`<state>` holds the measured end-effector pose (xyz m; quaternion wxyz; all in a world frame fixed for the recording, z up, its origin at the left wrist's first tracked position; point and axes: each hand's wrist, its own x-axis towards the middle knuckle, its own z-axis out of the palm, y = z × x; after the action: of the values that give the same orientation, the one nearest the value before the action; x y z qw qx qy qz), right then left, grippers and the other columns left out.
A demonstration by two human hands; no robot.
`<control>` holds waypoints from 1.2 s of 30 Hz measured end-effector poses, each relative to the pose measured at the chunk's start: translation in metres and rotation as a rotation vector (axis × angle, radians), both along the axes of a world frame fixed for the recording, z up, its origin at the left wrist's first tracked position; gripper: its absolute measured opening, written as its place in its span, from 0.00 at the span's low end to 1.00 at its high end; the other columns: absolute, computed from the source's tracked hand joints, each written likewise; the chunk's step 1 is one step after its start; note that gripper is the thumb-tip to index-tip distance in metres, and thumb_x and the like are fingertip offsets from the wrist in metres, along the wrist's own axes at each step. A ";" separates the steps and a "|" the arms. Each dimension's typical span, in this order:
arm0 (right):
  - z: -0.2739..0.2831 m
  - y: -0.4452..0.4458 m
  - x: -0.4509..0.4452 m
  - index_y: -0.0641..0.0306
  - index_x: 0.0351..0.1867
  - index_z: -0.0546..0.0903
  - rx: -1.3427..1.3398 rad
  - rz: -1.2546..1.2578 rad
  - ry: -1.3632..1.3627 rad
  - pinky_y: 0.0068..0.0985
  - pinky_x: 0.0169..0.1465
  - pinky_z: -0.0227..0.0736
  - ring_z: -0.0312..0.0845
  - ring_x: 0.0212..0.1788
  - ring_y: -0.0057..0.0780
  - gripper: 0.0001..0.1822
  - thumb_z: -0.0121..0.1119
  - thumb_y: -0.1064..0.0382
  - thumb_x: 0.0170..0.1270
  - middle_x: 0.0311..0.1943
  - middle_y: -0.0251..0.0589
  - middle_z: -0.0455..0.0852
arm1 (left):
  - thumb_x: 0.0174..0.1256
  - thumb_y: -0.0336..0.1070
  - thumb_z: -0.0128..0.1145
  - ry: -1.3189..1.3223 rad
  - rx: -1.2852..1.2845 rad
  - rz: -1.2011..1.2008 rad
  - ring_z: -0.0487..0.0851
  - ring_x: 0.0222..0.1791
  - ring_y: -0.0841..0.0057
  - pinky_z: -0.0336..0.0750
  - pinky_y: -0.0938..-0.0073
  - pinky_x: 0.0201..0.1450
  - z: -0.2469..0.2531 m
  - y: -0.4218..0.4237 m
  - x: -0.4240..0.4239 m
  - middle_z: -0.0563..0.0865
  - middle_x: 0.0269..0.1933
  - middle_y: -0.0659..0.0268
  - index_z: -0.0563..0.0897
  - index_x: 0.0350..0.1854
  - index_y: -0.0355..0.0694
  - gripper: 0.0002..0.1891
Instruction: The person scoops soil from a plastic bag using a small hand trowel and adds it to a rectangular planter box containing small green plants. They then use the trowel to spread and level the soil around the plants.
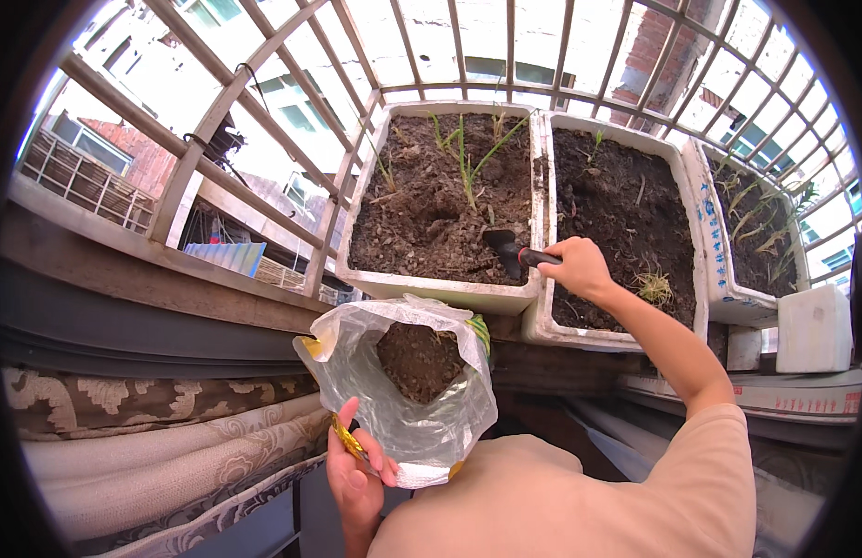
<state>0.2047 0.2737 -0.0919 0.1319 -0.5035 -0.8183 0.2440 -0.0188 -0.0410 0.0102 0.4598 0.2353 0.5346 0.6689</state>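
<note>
My right hand (581,265) grips the black and red handle of a small garden trowel (502,245). The trowel's dark blade rests on the soil (431,230) near the front right corner of a white foam planter box (438,287). Green shoots (467,171) stand in that soil behind the blade, close to a small hollow. Below the box, a woven plastic sack (431,439) with a silvery lining gapes open, with dark soil (420,363) at its bottom. My left hand (357,460) holds the sack's near left rim, a gold-coloured bit of it between the fingers.
A second foam planter (623,340) with soil and a dry tuft stands to the right, then a third planter (741,300) with drooping plants. Metal window bars (511,42) enclose the back and left. Rolled fabrics (186,446) lie at the left, a white foam block (813,328) at the right.
</note>
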 end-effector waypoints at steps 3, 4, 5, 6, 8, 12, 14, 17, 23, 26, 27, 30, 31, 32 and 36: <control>-0.002 -0.012 -0.018 0.58 0.26 0.84 0.019 -0.031 0.007 0.34 0.33 0.72 0.78 0.26 0.44 0.12 0.59 0.55 0.43 0.21 0.47 0.80 | 0.45 0.60 0.63 -0.004 -0.009 0.013 0.72 0.16 0.85 0.73 0.83 0.27 0.001 -0.002 0.000 0.72 0.25 0.69 0.53 0.64 0.28 0.52; -0.007 -0.009 -0.022 0.59 0.27 0.84 -0.033 -0.054 0.035 0.34 0.34 0.72 0.78 0.26 0.44 0.12 0.59 0.55 0.44 0.22 0.47 0.81 | 0.45 0.60 0.63 -0.002 -0.013 0.014 0.72 0.16 0.85 0.73 0.84 0.27 0.001 -0.003 0.000 0.72 0.25 0.69 0.53 0.64 0.28 0.52; -0.015 -0.007 -0.027 0.59 0.27 0.84 -0.085 -0.076 0.063 0.34 0.35 0.72 0.78 0.27 0.44 0.13 0.59 0.54 0.44 0.22 0.47 0.81 | 0.44 0.60 0.63 0.000 -0.016 0.016 0.71 0.16 0.85 0.73 0.84 0.27 0.001 -0.004 0.000 0.72 0.25 0.69 0.53 0.64 0.28 0.52; -0.032 -0.007 -0.034 0.59 0.28 0.84 -0.067 -0.108 0.090 0.33 0.35 0.72 0.78 0.28 0.43 0.13 0.59 0.54 0.44 0.23 0.47 0.81 | 0.44 0.60 0.64 0.002 -0.019 0.008 0.71 0.16 0.85 0.73 0.84 0.27 0.002 -0.003 0.001 0.72 0.25 0.69 0.53 0.64 0.28 0.52; -0.057 -0.007 -0.050 0.59 0.30 0.84 -0.160 -0.208 0.150 0.34 0.36 0.72 0.78 0.30 0.43 0.15 0.59 0.52 0.45 0.24 0.47 0.82 | 0.44 0.60 0.64 0.012 -0.015 -0.006 0.71 0.16 0.85 0.72 0.84 0.27 0.004 0.001 0.002 0.72 0.24 0.69 0.53 0.64 0.28 0.52; -0.066 0.003 -0.059 0.61 0.30 0.84 -0.322 -0.205 0.253 0.29 0.31 0.70 0.78 0.23 0.35 0.15 0.61 0.54 0.44 0.18 0.45 0.80 | 0.44 0.60 0.64 0.027 -0.025 0.018 0.71 0.17 0.86 0.72 0.84 0.27 0.004 -0.006 0.002 0.72 0.25 0.70 0.54 0.64 0.28 0.52; -0.065 0.002 -0.062 0.61 0.31 0.84 -0.397 -0.236 0.283 0.28 0.31 0.70 0.79 0.23 0.33 0.15 0.62 0.55 0.44 0.20 0.42 0.82 | 0.45 0.60 0.63 0.033 -0.021 0.025 0.71 0.17 0.86 0.72 0.84 0.27 0.004 -0.007 0.002 0.72 0.25 0.70 0.54 0.64 0.28 0.52; -0.078 0.015 -0.063 0.64 0.31 0.84 -0.454 -0.283 0.309 0.27 0.29 0.69 0.77 0.21 0.29 0.14 0.63 0.56 0.45 0.19 0.39 0.82 | 0.46 0.59 0.63 0.019 -0.023 -0.011 0.71 0.17 0.86 0.72 0.85 0.28 0.007 -0.005 0.003 0.72 0.25 0.70 0.54 0.64 0.28 0.51; -0.057 0.000 -0.076 0.72 0.35 0.81 -0.654 -0.428 0.479 0.19 0.14 0.57 0.66 0.11 0.19 0.14 0.64 0.66 0.48 0.15 0.38 0.77 | 0.53 0.60 0.56 0.113 0.036 -0.067 0.71 0.17 0.87 0.71 0.86 0.27 0.003 -0.005 0.003 0.71 0.26 0.71 0.54 0.63 0.26 0.47; -0.054 -0.008 -0.076 0.72 0.35 0.81 -0.717 -0.431 0.545 0.19 0.12 0.54 0.63 0.09 0.18 0.13 0.64 0.66 0.49 0.14 0.38 0.76 | 0.46 0.59 0.63 0.020 0.022 -0.051 0.72 0.18 0.86 0.73 0.85 0.29 0.005 -0.006 0.004 0.72 0.26 0.69 0.54 0.64 0.28 0.51; -0.052 -0.007 -0.077 0.71 0.35 0.81 -0.750 -0.432 0.548 0.19 0.12 0.53 0.63 0.09 0.18 0.12 0.63 0.67 0.49 0.14 0.38 0.75 | 0.46 0.59 0.63 0.029 0.014 -0.045 0.72 0.18 0.86 0.73 0.85 0.29 0.006 -0.008 0.004 0.72 0.26 0.69 0.54 0.64 0.28 0.51; -0.046 -0.004 -0.078 0.71 0.31 0.80 -0.830 -0.437 0.555 0.18 0.12 0.52 0.62 0.10 0.18 0.09 0.63 0.67 0.49 0.13 0.37 0.72 | 0.47 0.58 0.63 0.044 0.000 -0.025 0.72 0.18 0.86 0.73 0.84 0.29 0.006 -0.014 0.004 0.72 0.27 0.69 0.54 0.64 0.28 0.50; -0.047 -0.001 -0.080 0.70 0.27 0.79 -0.838 -0.471 0.575 0.19 0.12 0.53 0.62 0.10 0.19 0.07 0.63 0.68 0.49 0.12 0.37 0.72 | 0.47 0.58 0.63 0.041 0.000 -0.017 0.72 0.18 0.86 0.73 0.84 0.29 0.005 -0.015 0.005 0.72 0.27 0.69 0.54 0.63 0.28 0.50; -0.049 0.004 -0.083 0.70 0.23 0.78 -0.847 -0.504 0.594 0.21 0.12 0.53 0.62 0.09 0.19 0.07 0.63 0.69 0.48 0.11 0.37 0.71 | 0.47 0.58 0.63 0.039 0.001 -0.010 0.72 0.18 0.86 0.73 0.84 0.29 0.005 -0.016 0.005 0.72 0.27 0.69 0.54 0.63 0.28 0.50; -0.041 0.009 -0.083 0.71 0.19 0.73 -0.919 -0.575 0.619 0.20 0.11 0.53 0.63 0.11 0.21 0.10 0.64 0.70 0.48 0.12 0.37 0.69 | 0.47 0.58 0.63 0.047 0.005 -0.017 0.72 0.19 0.85 0.73 0.83 0.30 0.005 -0.014 0.006 0.72 0.27 0.69 0.54 0.63 0.27 0.50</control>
<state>0.1212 0.2826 -0.1329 0.1934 -0.6147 -0.3855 0.6604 -0.0126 -0.0553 0.0157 0.4523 0.2566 0.5415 0.6606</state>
